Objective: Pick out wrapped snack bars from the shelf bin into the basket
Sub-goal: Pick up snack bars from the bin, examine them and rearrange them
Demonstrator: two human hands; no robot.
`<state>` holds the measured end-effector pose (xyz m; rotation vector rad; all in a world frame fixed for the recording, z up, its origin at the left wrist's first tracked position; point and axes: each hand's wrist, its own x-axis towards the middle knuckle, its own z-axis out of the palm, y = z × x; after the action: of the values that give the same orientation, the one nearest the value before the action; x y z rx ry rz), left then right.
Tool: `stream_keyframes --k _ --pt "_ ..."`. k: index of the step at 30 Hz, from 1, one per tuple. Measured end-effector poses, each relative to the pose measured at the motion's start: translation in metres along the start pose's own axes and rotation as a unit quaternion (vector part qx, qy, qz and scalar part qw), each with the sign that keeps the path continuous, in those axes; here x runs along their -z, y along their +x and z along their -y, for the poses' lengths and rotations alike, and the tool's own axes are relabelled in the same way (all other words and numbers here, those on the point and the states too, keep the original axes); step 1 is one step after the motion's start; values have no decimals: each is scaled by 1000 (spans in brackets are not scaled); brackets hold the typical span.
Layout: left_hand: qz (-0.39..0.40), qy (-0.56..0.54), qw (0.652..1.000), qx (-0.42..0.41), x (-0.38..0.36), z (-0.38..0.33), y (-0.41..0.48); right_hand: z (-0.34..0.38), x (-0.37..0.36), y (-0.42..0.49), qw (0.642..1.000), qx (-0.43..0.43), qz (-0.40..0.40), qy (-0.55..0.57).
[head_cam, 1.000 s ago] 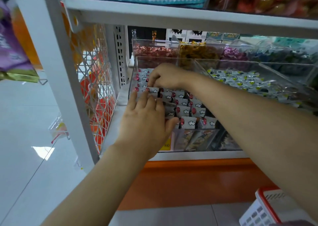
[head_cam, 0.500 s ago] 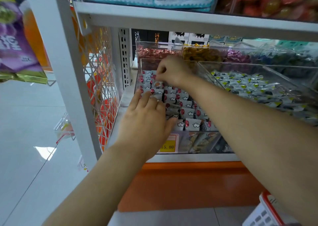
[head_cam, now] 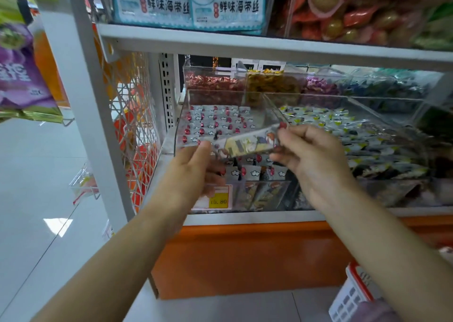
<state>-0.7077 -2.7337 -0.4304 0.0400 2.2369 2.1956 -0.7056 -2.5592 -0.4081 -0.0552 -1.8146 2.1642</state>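
Above the clear acrylic shelf bin [head_cam: 182,123], left hand [head_cam: 193,168] and right hand [head_cam: 312,161] each pinch one end of a long printed-wrapper snack bar [head_cam: 247,143].

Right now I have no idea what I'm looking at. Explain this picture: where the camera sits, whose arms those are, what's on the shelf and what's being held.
No machine here: a person wears a camera on the head, looking forward and down, so both arms are their own. The one picture shows a shop shelf with a clear bin packed with upright wrapped snack bars. A second bin to its right holds other wrapped snacks, and a yellow price tag sits on the front. The right hand pinches one end of a single bar held up over the bin. The left hand meets its other end; blur hides whether that grip is closed. A white basket with a red rim waits at lower right.
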Motion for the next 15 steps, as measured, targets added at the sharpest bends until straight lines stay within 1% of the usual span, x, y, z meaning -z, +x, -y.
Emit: stream_keyframes --k 1,3,7,12,15 --pt "17 -46 999 23 -2 -1 -3 -3 4 -6 1000 -22 -1 22" --pt "30 -66 997 36 -7 -1 -7 -6 10 -16 997 -50 0 54" --pt "15 -100 993 54 -12 -3 -9 -7 20 -26 988 -83 37 123" --pt "4 -109 992 68 -11 1 -6 -9 23 -30 985 -104 53 124" --pt "5 -163 984 72 -11 4 -5 -9 25 -28 982 -115 45 140"
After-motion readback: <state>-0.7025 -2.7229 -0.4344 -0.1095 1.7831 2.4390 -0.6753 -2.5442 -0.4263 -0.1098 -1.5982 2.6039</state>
